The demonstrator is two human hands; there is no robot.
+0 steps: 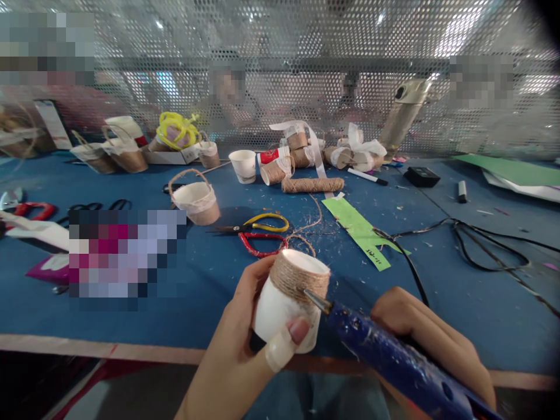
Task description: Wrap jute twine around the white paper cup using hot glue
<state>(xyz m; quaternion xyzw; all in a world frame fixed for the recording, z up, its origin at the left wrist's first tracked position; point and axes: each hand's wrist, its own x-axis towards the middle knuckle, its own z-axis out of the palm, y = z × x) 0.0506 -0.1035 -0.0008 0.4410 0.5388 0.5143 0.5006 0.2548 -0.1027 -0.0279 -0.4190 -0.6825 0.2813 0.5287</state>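
My left hand point(256, 332) is wrapped round a white paper cup point(273, 312), its thumb bandaged with white tape. Brown twine point(297, 280) is wound in tight rows round the part of the cup farther from me. My right hand point(431, 332) grips a blue glue gun point(385, 359), whose metal nozzle touches or nearly touches the cup at the lower edge of the twine. A strand of twine runs from behind the cup towards a twine roll point(312, 185). Beyond the cup lie scissors point(262, 233) with one yellow and one red handle.
A twine-wrapped cup basket point(196, 201) stands left of centre. Several more cups and a plain white cup point(242, 166) line the back, before a perforated metal screen point(280, 70). A green paper strip point(356, 230) and black cables point(481, 245) lie to the right.
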